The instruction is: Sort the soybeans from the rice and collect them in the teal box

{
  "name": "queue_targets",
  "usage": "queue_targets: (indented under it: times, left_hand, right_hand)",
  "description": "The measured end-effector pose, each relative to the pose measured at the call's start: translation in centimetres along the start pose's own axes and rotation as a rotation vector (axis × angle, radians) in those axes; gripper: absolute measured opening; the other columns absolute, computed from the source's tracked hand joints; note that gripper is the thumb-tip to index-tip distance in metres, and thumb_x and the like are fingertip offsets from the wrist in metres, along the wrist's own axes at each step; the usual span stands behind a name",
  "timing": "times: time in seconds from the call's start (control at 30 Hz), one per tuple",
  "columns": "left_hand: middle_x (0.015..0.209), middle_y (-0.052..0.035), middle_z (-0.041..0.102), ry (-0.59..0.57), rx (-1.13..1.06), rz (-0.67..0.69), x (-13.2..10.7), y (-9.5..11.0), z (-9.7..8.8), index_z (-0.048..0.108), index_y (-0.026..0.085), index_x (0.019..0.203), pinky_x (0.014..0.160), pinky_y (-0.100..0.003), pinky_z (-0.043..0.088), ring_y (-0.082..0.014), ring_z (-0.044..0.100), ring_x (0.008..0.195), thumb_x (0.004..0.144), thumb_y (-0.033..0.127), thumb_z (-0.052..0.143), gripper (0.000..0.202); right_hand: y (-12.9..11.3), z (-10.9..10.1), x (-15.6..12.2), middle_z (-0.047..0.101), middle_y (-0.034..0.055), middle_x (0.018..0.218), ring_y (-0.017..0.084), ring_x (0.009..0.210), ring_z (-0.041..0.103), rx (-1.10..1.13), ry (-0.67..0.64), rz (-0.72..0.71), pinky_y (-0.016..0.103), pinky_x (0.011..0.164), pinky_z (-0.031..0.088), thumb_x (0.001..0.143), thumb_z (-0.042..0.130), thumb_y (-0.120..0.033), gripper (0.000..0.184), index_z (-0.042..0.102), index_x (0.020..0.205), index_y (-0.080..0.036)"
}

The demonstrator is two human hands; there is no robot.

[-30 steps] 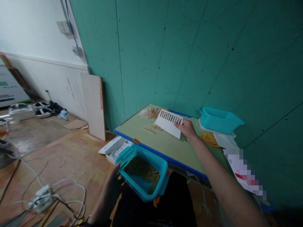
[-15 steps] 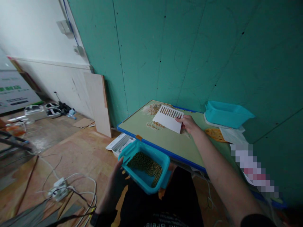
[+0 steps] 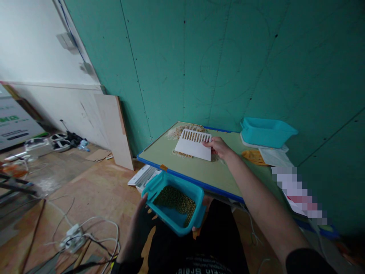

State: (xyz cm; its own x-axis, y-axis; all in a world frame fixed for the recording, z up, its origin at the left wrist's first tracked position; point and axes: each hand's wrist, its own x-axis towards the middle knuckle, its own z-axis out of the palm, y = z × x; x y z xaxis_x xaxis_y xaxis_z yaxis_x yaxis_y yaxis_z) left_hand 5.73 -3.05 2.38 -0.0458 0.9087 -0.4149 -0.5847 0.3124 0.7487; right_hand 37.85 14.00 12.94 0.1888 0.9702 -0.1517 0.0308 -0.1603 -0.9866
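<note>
My right hand (image 3: 218, 146) grips a white slotted scraper card (image 3: 194, 144) standing on edge on the green table (image 3: 199, 171), against a small heap of pale beans (image 3: 181, 154). A larger pile of beans (image 3: 182, 131) lies behind it at the table's far left corner. My left hand (image 3: 141, 222) holds a turquoise plastic bin (image 3: 173, 203) from below, just under the table's blue front edge. The bin is partly filled with green beans (image 3: 176, 199).
A second turquoise bin (image 3: 266, 133) stands upside down at the back right of the table, with papers (image 3: 273, 158) and a yellow item (image 3: 252, 156) beside it. A wooden board (image 3: 112, 129) leans on the wall. Cables and a power strip (image 3: 72, 238) lie on the floor.
My right hand has dragged the scraper card towards the table's front edge, pushing the small heap of beans along. The bin in my left hand stays below the edge.
</note>
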Motion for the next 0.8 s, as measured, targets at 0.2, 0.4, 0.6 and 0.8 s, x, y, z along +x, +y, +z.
queue_targets:
  times: [0.2,0.4,0.6,0.8]
  left_hand:
    - [0.091,-0.0036,0.074,0.023,0.038,-0.058,0.7,0.1,-0.2,0.070,0.022,0.103,0.068,-0.038,0.061,-0.0237,0.071,0.078,0.075,0.049,0.077,0.040]
    - [0.091,-0.0061,0.072,0.008,0.036,-0.071,2.2,-1.1,-1.7,0.070,0.021,0.109,0.067,-0.036,0.059,-0.0254,0.071,0.082,0.074,0.055,0.077,0.049]
    - [0.095,-0.0055,0.072,0.002,0.011,-0.046,2.5,-1.5,-2.3,0.068,0.025,0.112,0.066,-0.036,0.058,-0.0233,0.070,0.078,0.071,0.054,0.079,0.052]
    - [0.104,-0.0046,0.072,-0.023,-0.017,-0.023,2.6,-2.1,-2.7,0.062,0.031,0.126,0.068,-0.038,0.058,-0.0246,0.070,0.081,0.069,0.050,0.080,0.063]
  right_hand:
    - [0.1,0.1,0.0,0.072,0.0014,0.067,0.015,0.058,0.064,0.015,-0.002,-0.006,0.027,0.058,0.055,0.076,0.073,-0.011,0.006,0.069,0.079,-0.015]
    - [0.2,0.2,-0.3,0.072,0.0027,0.067,0.015,0.057,0.063,-0.029,-0.054,-0.004,0.027,0.057,0.054,0.077,0.073,-0.011,0.004,0.069,0.078,-0.013]
    - [0.2,0.2,-0.6,0.071,0.0026,0.065,0.015,0.055,0.063,-0.033,-0.106,0.012,0.025,0.053,0.052,0.079,0.072,-0.011,0.005,0.069,0.076,-0.013]
    - [0.3,0.3,-0.8,0.073,0.0038,0.067,0.015,0.054,0.062,-0.029,-0.117,0.015,0.027,0.056,0.054,0.077,0.076,-0.012,0.006,0.070,0.077,-0.013]
